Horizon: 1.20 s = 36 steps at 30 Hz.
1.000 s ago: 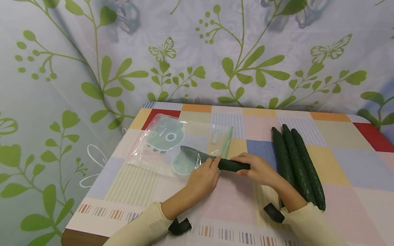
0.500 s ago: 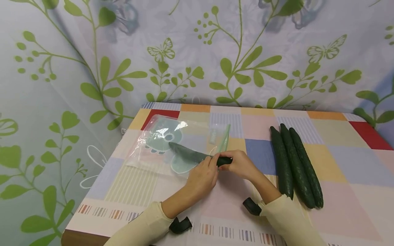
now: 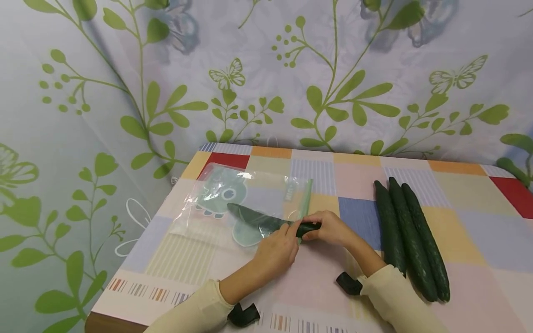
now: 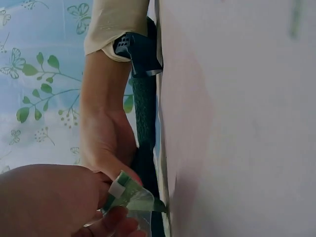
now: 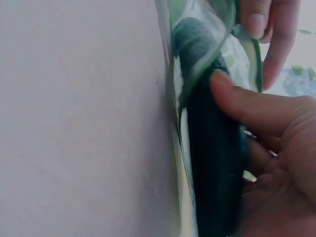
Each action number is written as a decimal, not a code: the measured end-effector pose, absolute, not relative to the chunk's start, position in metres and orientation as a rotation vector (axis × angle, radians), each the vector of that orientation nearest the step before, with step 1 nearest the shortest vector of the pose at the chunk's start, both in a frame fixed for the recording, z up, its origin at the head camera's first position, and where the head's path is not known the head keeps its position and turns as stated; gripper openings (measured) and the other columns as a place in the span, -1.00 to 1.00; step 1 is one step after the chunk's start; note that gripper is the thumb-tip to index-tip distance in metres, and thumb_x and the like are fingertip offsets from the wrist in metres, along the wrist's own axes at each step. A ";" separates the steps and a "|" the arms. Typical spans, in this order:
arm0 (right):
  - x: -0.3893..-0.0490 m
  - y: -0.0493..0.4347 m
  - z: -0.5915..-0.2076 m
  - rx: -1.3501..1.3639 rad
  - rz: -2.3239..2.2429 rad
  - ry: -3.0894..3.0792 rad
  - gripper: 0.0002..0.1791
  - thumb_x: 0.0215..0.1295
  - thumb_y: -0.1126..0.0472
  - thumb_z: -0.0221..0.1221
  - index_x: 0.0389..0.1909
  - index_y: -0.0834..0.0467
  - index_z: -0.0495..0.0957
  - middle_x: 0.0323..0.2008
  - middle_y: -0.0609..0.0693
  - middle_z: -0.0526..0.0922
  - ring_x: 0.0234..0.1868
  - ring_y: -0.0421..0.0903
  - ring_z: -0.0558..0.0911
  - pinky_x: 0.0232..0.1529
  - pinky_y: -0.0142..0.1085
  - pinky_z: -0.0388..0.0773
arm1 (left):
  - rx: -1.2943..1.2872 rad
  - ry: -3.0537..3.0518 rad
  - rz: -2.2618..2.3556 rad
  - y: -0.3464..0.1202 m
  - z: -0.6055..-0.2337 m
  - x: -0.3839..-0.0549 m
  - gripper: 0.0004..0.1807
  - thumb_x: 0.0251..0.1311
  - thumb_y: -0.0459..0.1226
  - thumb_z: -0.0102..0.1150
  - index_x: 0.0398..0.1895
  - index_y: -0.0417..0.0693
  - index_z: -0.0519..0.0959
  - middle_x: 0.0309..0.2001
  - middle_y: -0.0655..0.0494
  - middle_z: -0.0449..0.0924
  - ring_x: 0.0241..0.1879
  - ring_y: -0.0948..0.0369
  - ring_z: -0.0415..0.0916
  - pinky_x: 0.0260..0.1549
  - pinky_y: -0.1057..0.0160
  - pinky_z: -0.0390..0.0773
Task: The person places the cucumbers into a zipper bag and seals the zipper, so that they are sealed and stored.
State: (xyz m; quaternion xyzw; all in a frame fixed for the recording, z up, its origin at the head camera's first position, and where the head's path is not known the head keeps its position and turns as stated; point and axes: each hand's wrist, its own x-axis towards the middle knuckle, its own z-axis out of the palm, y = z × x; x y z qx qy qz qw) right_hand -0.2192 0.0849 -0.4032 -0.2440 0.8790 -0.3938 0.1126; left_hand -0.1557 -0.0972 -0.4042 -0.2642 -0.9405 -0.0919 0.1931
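A cucumber lies mostly inside a clear zip bag, its near end sticking out of the mouth. My right hand grips that end, thumb on top in the right wrist view, close to the bag's opening. At the mouth, my left hand pinches the bag's edge by the green zip strip. The left wrist view shows a folded piece of the green strip at the left fingers. The bag has a pale green cartoon animal print.
Three more cucumbers lie side by side on the right of the patchwork tablecloth. A leaf-patterned curtain hangs behind the table. Black wrist bands sit at both sleeves. The table's left edge is at lower left.
The right hand has moved left, sliding the cucumber deeper into the bag, most of it before the middle frame. The left hand stays at the bag's mouth. The head view has shifted slightly.
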 end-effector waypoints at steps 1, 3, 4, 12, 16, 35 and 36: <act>-0.220 0.085 -0.404 -0.727 -1.126 2.590 -0.60 -0.05 0.18 0.34 -0.12 0.20 0.62 -0.23 0.07 0.67 -0.26 -0.12 0.53 -0.29 -0.34 0.43 | -0.742 -2.637 -0.258 -0.097 -0.405 -0.155 -0.58 0.16 -0.22 0.04 0.11 -0.12 0.43 -0.42 0.11 0.45 -0.57 0.25 0.44 -0.75 0.38 0.35; -0.221 0.086 -0.405 -0.770 -1.068 2.605 -0.63 -0.02 0.15 0.31 -0.13 0.19 0.62 -0.24 0.04 0.67 -0.27 -0.14 0.53 -0.29 -0.32 0.43 | -0.744 -2.633 -0.256 -0.097 -0.406 -0.154 -0.58 0.15 -0.22 0.05 0.10 -0.12 0.44 -0.43 0.12 0.45 -0.60 0.26 0.43 -0.76 0.39 0.34; -0.221 0.087 -0.405 -0.785 -1.046 2.616 -0.63 -0.01 0.14 0.31 -0.14 0.18 0.61 -0.24 0.03 0.66 -0.27 -0.14 0.54 -0.29 -0.32 0.44 | -0.749 -2.632 -0.255 -0.097 -0.407 -0.154 -0.59 0.15 -0.22 0.05 0.10 -0.12 0.45 -0.44 0.13 0.45 -0.61 0.27 0.42 -0.77 0.40 0.33; -0.221 0.102 -0.404 -0.814 -1.017 2.598 -0.55 -0.07 0.11 0.36 -0.17 0.24 0.52 -0.26 0.05 0.53 -0.26 -0.12 0.50 -0.25 -0.30 0.45 | -0.781 -2.623 -0.284 -0.098 -0.409 -0.151 -0.60 0.16 -0.23 0.06 0.08 -0.11 0.43 -0.39 0.11 0.48 -0.58 0.25 0.48 -0.73 0.38 0.39; -0.224 0.108 -0.400 -0.809 -0.963 2.528 -0.50 -0.14 0.09 0.40 -0.21 0.22 0.44 -0.28 0.05 0.50 -0.26 -0.13 0.48 -0.22 -0.30 0.43 | -0.776 -2.610 -0.302 -0.102 -0.410 -0.150 -0.60 0.14 -0.24 0.08 0.07 -0.13 0.43 -0.38 0.09 0.50 -0.56 0.24 0.49 -0.70 0.38 0.42; -0.222 0.101 -0.408 -0.895 -1.243 2.444 -0.68 0.20 0.23 0.14 -0.11 0.31 0.35 -0.16 0.14 0.45 -0.21 -0.13 0.41 -0.17 -0.37 0.38 | -0.702 -2.425 -0.209 -0.103 -0.416 -0.167 -0.59 0.04 -0.28 0.16 0.01 -0.17 0.47 -0.42 0.09 0.44 -0.55 0.27 0.49 -0.75 0.38 0.40; -0.223 0.101 -0.408 -0.884 -1.260 2.435 -0.68 0.20 0.24 0.14 -0.10 0.31 0.34 -0.15 0.14 0.45 -0.21 -0.14 0.41 -0.17 -0.38 0.38 | -0.705 -2.416 -0.219 -0.103 -0.416 -0.168 -0.58 0.03 -0.28 0.17 0.02 -0.17 0.47 -0.42 0.08 0.44 -0.56 0.28 0.49 -0.75 0.38 0.39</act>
